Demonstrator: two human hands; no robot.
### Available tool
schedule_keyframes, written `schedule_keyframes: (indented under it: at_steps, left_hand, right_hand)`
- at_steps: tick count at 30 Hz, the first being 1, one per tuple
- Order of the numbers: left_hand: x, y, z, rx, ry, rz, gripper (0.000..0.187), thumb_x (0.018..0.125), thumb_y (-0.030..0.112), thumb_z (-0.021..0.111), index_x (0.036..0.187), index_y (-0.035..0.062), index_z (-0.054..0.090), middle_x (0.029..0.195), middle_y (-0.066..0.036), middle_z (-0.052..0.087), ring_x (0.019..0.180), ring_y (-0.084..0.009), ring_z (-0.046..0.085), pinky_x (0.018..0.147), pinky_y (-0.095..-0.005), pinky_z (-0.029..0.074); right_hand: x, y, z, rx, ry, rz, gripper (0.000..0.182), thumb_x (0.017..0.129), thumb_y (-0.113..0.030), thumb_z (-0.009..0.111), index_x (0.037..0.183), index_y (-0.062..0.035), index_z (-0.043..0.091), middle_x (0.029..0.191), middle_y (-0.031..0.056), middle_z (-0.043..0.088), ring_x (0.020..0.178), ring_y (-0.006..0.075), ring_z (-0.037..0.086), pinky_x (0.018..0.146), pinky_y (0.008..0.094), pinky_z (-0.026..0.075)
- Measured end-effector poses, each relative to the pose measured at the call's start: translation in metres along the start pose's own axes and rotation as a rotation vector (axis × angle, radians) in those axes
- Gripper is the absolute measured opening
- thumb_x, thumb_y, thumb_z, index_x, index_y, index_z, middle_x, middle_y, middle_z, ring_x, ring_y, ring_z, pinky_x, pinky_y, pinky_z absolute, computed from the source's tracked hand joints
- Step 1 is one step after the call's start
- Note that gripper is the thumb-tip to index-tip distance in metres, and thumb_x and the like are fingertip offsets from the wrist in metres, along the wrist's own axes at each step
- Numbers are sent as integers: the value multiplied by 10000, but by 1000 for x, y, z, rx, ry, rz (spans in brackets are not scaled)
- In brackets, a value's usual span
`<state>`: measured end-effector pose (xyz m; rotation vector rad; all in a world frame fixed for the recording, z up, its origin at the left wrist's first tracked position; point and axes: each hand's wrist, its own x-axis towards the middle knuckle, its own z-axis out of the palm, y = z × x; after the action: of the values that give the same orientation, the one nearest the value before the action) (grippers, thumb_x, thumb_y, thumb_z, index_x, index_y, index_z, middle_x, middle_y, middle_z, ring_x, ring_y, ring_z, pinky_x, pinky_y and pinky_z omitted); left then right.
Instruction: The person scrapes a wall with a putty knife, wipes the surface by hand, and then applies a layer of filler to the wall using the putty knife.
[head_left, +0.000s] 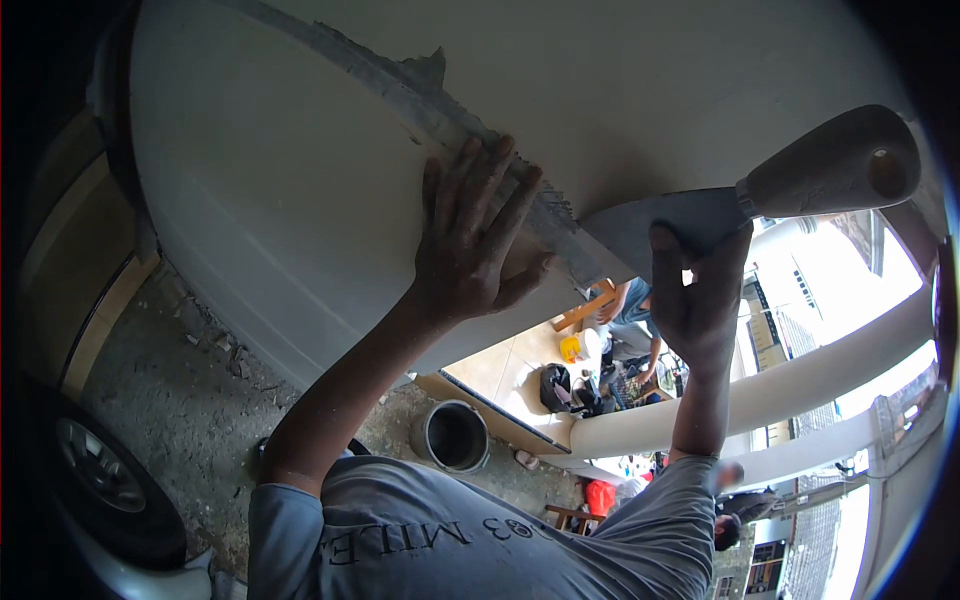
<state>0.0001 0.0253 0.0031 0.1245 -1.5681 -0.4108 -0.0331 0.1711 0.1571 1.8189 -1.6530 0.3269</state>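
Note:
My left hand (480, 235) lies flat with fingers spread on a large white curved surface (270, 180). Its fingertips rest on a rough grey strip of filler (390, 85), ragged along its edges, running diagonally across that surface. To the right, my right hand (700, 295) grips a putty knife (670, 225) by the blade, just below the handle. The thumb and fingers press on the metal there, while the thick handle points up and right, free of the hand. The far end of the blade meets the strip's lower end.
Below stands a dark bucket (455, 437) on rubble-strewn ground. A car wheel (100, 470) is at lower left. White round columns (790, 385) cross on the right. Beyond are a crouching person (635, 320), a yellow-and-white bucket (578, 347) and a red bag (600, 497).

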Motion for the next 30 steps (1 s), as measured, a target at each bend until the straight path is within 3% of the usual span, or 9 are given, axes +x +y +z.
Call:
schedule_keyframes:
  at_steps: [8,11,14,17,25,29,30]
  left_hand:
    - [0,0,0,4,-4,0,620,756,470,453,1248,108,346,1307,-183,258,1201,-371,245,947,-574,119]
    - [-1,0,-2,16,-22,9,639,750,479,452,1247,92,342,1301,-193,258,1202,-371,240,949,-567,120]
    - [2,0,-4,6,-34,24,663,733,474,456,1246,74,335,1296,-204,257,1202,-372,236,949,-564,127]
    - [0,0,-3,-52,-9,9,668,692,434,489,1251,100,339,1308,-183,257,1202,-374,243,943,-578,139]
    - [-2,-2,0,-56,1,24,695,662,424,511,1249,93,341,1307,-183,260,1203,-377,241,943,-577,138]
    - [-3,-1,-2,-68,-19,13,703,659,429,520,1249,91,341,1307,-186,260,1201,-381,244,939,-577,144]
    - [-3,-2,-1,-70,-15,17,703,660,429,520,1249,89,342,1306,-187,260,1200,-382,244,938,-578,144]
  right_hand:
    - [12,-10,-5,24,-128,84,407,727,56,522,1078,94,319,631,173,564,516,247,588,480,329,443]
    - [16,-15,-8,-264,-282,-102,385,730,50,521,1066,89,337,601,164,553,510,259,581,486,329,438]
    - [19,-16,-8,36,-239,-1,395,730,56,518,1072,87,323,614,162,557,521,245,586,493,313,441]
    - [5,-8,0,227,-7,136,396,741,57,506,1062,96,279,664,174,570,545,228,596,502,292,451]
    - [6,-14,3,10,-32,140,409,732,37,524,1059,110,290,662,173,576,550,241,600,481,295,450]
    - [15,-22,-4,-210,-272,-36,416,759,-13,540,1105,79,329,859,151,541,699,185,575,609,291,455]
    - [13,-18,-2,-46,-189,10,429,753,11,529,1123,64,319,802,146,557,678,188,583,596,281,452]
